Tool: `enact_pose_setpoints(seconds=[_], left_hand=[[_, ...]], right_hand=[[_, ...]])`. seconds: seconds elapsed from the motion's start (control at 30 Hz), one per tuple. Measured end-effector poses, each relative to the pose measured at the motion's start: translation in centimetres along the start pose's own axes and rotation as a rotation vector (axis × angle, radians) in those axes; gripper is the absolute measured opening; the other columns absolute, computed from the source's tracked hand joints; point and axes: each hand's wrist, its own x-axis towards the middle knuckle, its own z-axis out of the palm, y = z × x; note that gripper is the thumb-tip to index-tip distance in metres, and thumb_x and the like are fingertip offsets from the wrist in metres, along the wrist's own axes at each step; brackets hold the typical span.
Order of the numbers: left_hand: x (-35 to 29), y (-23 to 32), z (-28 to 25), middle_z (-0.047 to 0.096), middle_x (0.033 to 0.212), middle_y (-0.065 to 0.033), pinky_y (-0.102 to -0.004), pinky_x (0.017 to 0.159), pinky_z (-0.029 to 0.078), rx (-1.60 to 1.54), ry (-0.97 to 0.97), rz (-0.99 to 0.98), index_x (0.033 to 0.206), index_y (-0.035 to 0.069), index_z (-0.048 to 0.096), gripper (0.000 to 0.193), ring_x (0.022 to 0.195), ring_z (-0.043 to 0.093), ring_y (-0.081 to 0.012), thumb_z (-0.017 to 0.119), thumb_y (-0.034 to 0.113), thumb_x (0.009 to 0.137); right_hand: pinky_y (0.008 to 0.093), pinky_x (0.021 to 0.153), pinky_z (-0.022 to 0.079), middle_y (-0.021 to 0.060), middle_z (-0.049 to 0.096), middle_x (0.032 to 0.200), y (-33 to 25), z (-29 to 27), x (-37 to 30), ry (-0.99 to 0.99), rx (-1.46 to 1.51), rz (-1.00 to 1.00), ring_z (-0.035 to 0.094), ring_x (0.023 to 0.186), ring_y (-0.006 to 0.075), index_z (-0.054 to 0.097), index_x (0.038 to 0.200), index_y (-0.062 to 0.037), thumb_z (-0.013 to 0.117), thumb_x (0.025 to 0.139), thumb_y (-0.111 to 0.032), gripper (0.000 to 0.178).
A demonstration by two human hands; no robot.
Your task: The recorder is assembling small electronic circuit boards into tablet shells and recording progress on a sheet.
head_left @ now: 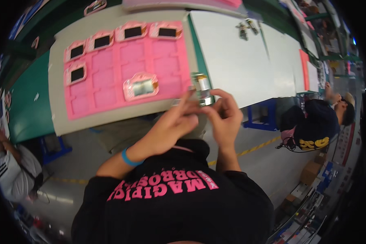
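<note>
Between my two hands, just past the near right corner of the pink tray (112, 61), is a small flat shiny part (203, 84), silvery with greenish edges and an orange patch. It looks like a display module, though blur hides its details. My left hand (177, 120), below a blue wristband, has its fingers closed at the part's left side. The thumb and forefinger of my right hand (225, 115) pinch its right lower edge. Nearest to my left hand in the tray lies a pink-framed device (141, 86) with a pale grey screen.
Several pink-framed devices with black screens (133, 32) sit along the tray's far and left sides. Small dark metallic parts (244, 31) rest on the white board (232, 57) at right. One person (317, 122) is at the right, another (18, 171) at the left.
</note>
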Motion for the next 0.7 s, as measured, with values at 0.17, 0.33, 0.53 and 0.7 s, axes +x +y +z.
enact_pose_setpoints(seconds=[0.17, 0.33, 0.53, 0.7], left_hand=[[-0.8, 1.9, -2.0, 0.072, 0.124, -0.0177, -0.0296, 0.092, 0.054, -0.223, 0.269, 0.002, 0.144, -0.005, 0.060, 0.039, 0.103, 0.066, -0.0192, 0.051, 0.018, 0.114], [-3.5, 4.9, -6.2, 0.074, 0.093, -0.0098, -0.0256, 0.077, 0.054, 0.092, 0.377, -0.030, 0.117, -0.005, 0.073, 0.025, 0.081, 0.064, -0.0134, 0.061, 0.016, 0.110], [-1.9, 7.8, -8.3, 0.067, 0.070, -0.0028, -0.0233, 0.062, 0.049, 0.376, 0.413, -0.163, 0.086, -0.002, 0.075, 0.027, 0.065, 0.057, -0.0106, 0.070, 0.020, 0.102], [0.3, 8.0, -8.8, 0.062, 0.067, -0.0032, -0.0233, 0.055, 0.041, 0.607, 0.332, -0.168, 0.080, 0.000, 0.073, 0.026, 0.059, 0.050, -0.0110, 0.067, 0.017, 0.099]], right_hand=[[0.0213, 0.053, 0.032, -0.0063, 0.056, 0.067, 0.0, 5.7, -3.9, -0.225, 0.069, -0.077, 0.041, 0.057, 0.0049, 0.074, 0.130, -0.0065, 0.090, 0.082, 0.000, 0.052], [0.0220, 0.055, 0.033, -0.0054, 0.058, 0.071, -0.6, 3.9, -3.2, -0.362, 0.110, 0.063, 0.042, 0.059, 0.0058, 0.075, 0.128, -0.0064, 0.084, 0.088, 0.000, 0.041], [0.0228, 0.060, 0.035, -0.0048, 0.055, 0.071, 1.5, 4.1, -1.3, -0.343, 0.135, 0.150, 0.044, 0.064, 0.0065, 0.075, 0.126, -0.0056, 0.076, 0.096, -0.005, 0.030], [0.0230, 0.063, 0.036, -0.0039, 0.052, 0.072, 1.6, 4.9, -1.3, -0.396, 0.161, 0.163, 0.044, 0.067, 0.0069, 0.073, 0.127, -0.0034, 0.068, 0.102, -0.007, 0.025]])
